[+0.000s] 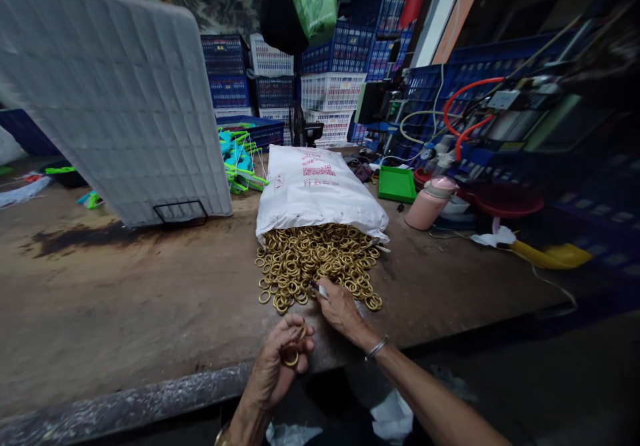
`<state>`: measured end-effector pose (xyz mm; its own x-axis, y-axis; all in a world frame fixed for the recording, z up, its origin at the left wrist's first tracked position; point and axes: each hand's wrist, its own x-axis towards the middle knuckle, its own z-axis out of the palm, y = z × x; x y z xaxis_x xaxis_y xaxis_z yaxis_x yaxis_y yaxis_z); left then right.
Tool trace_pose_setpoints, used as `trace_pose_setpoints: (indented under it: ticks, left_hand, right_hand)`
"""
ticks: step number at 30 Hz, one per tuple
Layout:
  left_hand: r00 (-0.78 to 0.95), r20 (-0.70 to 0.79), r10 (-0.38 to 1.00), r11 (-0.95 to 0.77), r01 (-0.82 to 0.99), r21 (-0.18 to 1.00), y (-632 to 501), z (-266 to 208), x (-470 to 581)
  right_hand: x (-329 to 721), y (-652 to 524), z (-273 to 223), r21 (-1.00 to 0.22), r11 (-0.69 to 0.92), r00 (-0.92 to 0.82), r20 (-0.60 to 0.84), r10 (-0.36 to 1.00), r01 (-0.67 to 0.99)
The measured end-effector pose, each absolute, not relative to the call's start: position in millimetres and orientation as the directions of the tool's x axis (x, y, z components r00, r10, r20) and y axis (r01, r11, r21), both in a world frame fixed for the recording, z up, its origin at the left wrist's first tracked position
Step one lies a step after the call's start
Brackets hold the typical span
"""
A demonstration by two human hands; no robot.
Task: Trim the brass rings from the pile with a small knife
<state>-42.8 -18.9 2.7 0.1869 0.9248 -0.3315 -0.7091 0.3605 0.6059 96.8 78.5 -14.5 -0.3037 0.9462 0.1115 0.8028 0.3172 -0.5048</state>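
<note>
Many gold-coloured rings (300, 263) spill out of the mouth of a white sack (320, 193) onto the table. My left hand (283, 356), palm turned up near the table's front edge, has its fingers curled round a few of these rings. My right hand (337, 306) reaches to the front of the pile with its fingers bent together. A white wrap or piece shows at its fingertips, with a small dark bit beside it. Whether a ring is pinched there is hidden.
A white ribbed panel (150, 119) stands at left on a black wire stand (180, 211). Green and blue plastic pieces (243, 163) lie behind it. To the right are a green tray (397, 185), a pink bottle (431, 203) and a yellow scoop (553, 255). Stacked crates (333, 91) fill the back.
</note>
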Motion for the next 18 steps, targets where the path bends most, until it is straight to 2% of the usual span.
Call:
trace_pose_setpoints:
  ticks: [5, 8, 13, 18]
  left_hand:
    - [0.123, -0.407, 0.905, 0.364, -0.718, 0.593, -13, 1, -37]
    - [0.064, -0.382, 0.922, 0.324, -0.668, 0.670, -8, -3, -32]
    - [-0.055, -0.299, 0.953, 0.232, -0.501, 0.834, -3, -6, -26]
    - [-0.149, -0.258, 0.954, 0.222, -0.224, 0.949, 0, -8, -25]
  right_hand:
    - [106, 77, -12, -0.753, 0.239, -0.262, 0.093, 0.961, 0.613]
    - [109, 71, -6, -0.853, 0.175, -0.279, 0.036, 0.960, 0.492]
    - [110, 58, 1, -0.922, 0.092, -0.296, -0.026, 0.955, 0.376]
    - [102, 49, 2, -0.949, 0.006, -0.331, -0.104, 0.938, 0.315]
